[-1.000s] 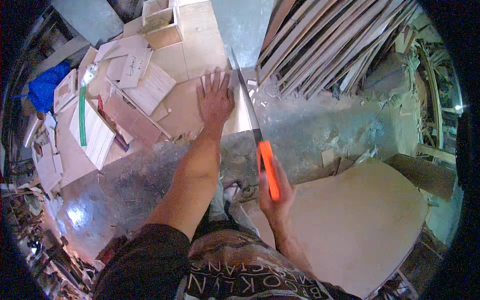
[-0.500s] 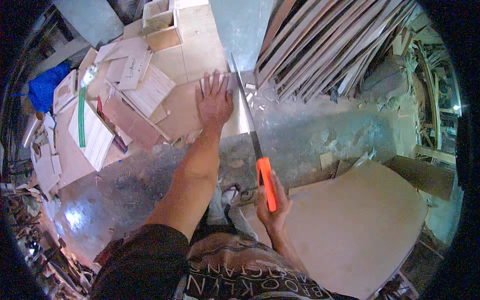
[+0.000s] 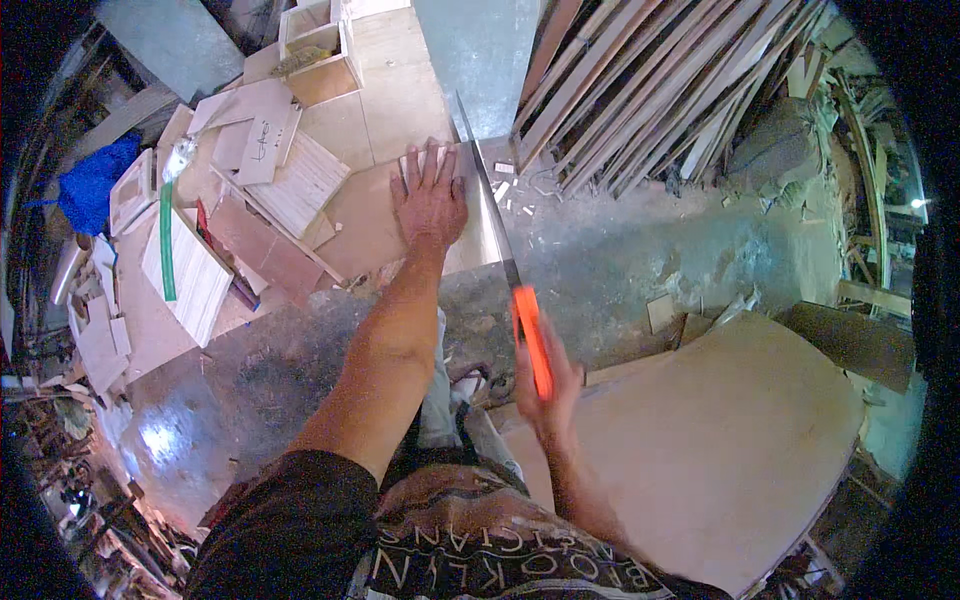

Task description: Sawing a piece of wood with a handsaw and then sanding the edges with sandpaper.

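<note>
In the head view, the left hand (image 3: 430,200) lies flat, fingers (image 3: 425,165) spread and open, pressing on a pale flat plywood board (image 3: 375,225) that rests on the floor; it grips nothing. The right hand (image 3: 545,385) has its fingers closed around the orange handle of a long-bladed handsaw (image 3: 500,255). The saw's metal blade runs along the right edge of the plywood board, just beside the left hand's little finger, its tip reaching past the board's far edge. Small pale wood offcuts (image 3: 520,190) lie scattered on the grey concrete floor (image 3: 640,250) right of the board. Beyond those, a stack of long wooden strips (image 3: 660,90) leans well to the board's right. Left of the board lie flat wood panels (image 3: 290,185) and a green strip (image 3: 166,240); farther left is a blue cloth (image 3: 95,185). Beyond the board stands an open wooden box (image 3: 320,55). Near the person, right of the board, lies a large rounded brown sheet (image 3: 720,430).
</note>
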A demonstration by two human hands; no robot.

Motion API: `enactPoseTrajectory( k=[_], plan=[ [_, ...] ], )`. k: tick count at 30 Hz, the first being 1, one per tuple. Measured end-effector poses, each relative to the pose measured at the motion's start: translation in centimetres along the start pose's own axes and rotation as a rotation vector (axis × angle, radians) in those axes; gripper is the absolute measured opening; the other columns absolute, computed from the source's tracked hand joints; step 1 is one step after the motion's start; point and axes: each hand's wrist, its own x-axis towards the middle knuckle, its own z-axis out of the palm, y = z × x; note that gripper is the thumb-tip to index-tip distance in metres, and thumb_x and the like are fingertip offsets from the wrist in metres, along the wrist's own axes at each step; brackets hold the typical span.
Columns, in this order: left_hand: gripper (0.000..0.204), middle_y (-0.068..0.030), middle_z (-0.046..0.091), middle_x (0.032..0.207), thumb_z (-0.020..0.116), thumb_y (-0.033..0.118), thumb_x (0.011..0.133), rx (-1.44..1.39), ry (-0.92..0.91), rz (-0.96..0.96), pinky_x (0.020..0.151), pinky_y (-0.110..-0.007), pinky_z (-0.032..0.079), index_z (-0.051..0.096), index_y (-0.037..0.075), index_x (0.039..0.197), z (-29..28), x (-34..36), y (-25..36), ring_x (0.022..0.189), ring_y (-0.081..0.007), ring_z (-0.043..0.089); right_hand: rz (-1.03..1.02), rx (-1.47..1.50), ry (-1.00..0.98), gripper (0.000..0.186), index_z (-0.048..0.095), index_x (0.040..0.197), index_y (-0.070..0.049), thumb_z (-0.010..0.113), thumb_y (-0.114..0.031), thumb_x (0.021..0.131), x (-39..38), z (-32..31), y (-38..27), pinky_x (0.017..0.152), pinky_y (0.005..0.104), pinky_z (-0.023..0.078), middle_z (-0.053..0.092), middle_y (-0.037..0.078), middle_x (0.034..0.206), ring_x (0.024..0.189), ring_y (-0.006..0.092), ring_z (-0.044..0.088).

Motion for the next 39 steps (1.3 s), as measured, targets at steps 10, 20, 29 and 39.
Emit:
enactPoseTrajectory(
  k=[10,20,29,39],
  plan=[
    [0.055,-0.0056,0.024,0.162,0.044,0.038,0.099,0.052,-0.019,0.000,0.113,-0.060,0.026,0.036,0.025,0.152,-0.2,-1.2,-1.0,0.147,-0.0366,0.025,-0.033,-0.004,0.009,0.043,0.056,0.132,0.001,0.064,-0.011,0.092,-3.5,0.0,0.7,0.084,0.0358,0.054,0.065,0.024,0.122,0.108,0.0306,0.068],
    [0.054,0.0006,0.022,0.163,0.039,0.039,0.101,0.090,-0.072,0.000,0.116,-0.057,0.021,0.033,0.027,0.153,-0.4,-0.4,0.0,0.150,-0.0286,0.018,-0.077,0.118,-0.077,0.055,0.047,0.141,-0.004,0.064,-0.027,0.094,13.1,6.9,0.7,0.073,0.0434,0.055,0.064,0.033,0.106,0.084,0.0386,0.071],
    [0.057,-0.0005,0.026,0.161,0.044,0.035,0.097,0.007,-0.066,0.016,0.115,-0.057,0.023,0.034,0.027,0.152,1.6,0.1,2.6,0.149,-0.0295,0.020,-0.086,0.038,-0.066,0.049,0.050,0.138,-0.001,0.057,-0.026,0.097,12.6,1.9,-2.0,0.082,0.0426,0.054,0.066,0.031,0.107,0.096,0.0357,0.071],
    [0.055,0.0000,0.029,0.160,0.044,0.037,0.098,0.064,-0.009,0.032,0.112,-0.059,0.027,0.035,0.028,0.152,2.0,0.3,1.2,0.148,-0.0293,0.024,-0.088,-0.031,-0.068,0.035,0.059,0.126,0.003,0.052,-0.011,0.095,12.3,0.5,-6.3,0.070,0.0394,0.056,0.069,0.028,0.099,0.084,0.0321,0.073]
  ],
)
